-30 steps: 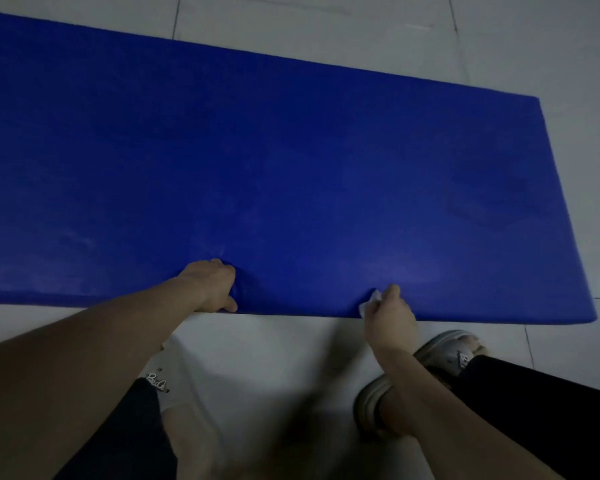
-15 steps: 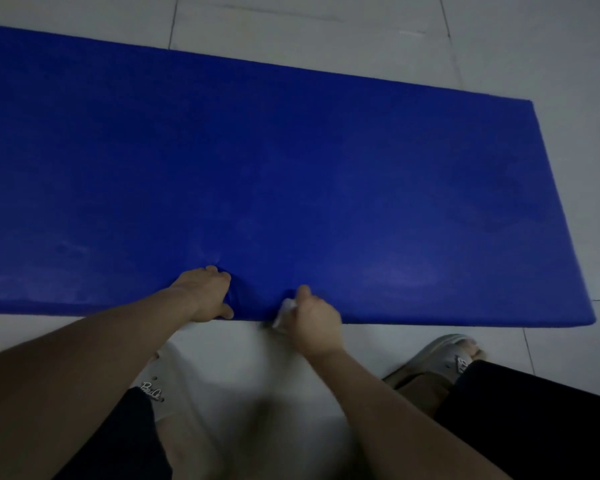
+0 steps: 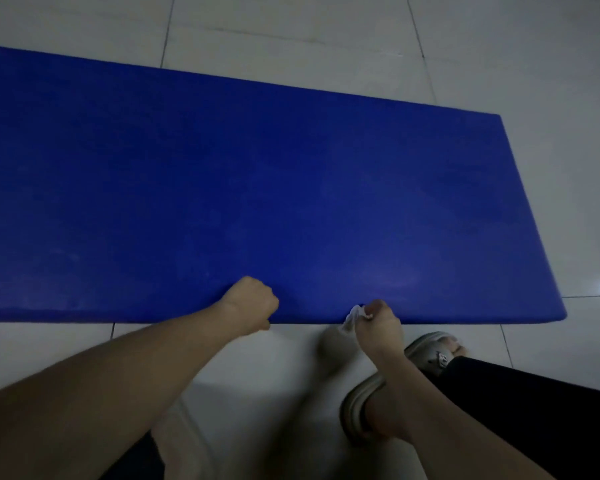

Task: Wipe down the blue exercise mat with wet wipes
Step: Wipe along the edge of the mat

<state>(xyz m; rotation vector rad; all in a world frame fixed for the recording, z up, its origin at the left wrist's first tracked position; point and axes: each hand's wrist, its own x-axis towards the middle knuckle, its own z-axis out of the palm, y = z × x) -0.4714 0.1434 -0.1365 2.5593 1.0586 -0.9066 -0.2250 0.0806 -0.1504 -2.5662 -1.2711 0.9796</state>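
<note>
The blue exercise mat [image 3: 257,188] lies flat on the white tiled floor and runs off the left edge of the head view. My left hand [image 3: 248,304] grips the mat's near edge, fingers curled round it. A short way to the right along the same edge, my right hand [image 3: 378,327] pinches a crumpled white wet wipe [image 3: 354,315] and holds it against the mat's near edge.
The white tiled floor [image 3: 291,39] surrounds the mat. My right foot in a grey slipper [image 3: 426,355] and a black trouser leg [image 3: 534,410] sit just below the mat's near right corner. My left foot is low in the frame, blurred.
My right hand with the wipe slid left along the near edge toward my left hand, then back right to a spot between the two earlier positions. My left hand kept its grip.
</note>
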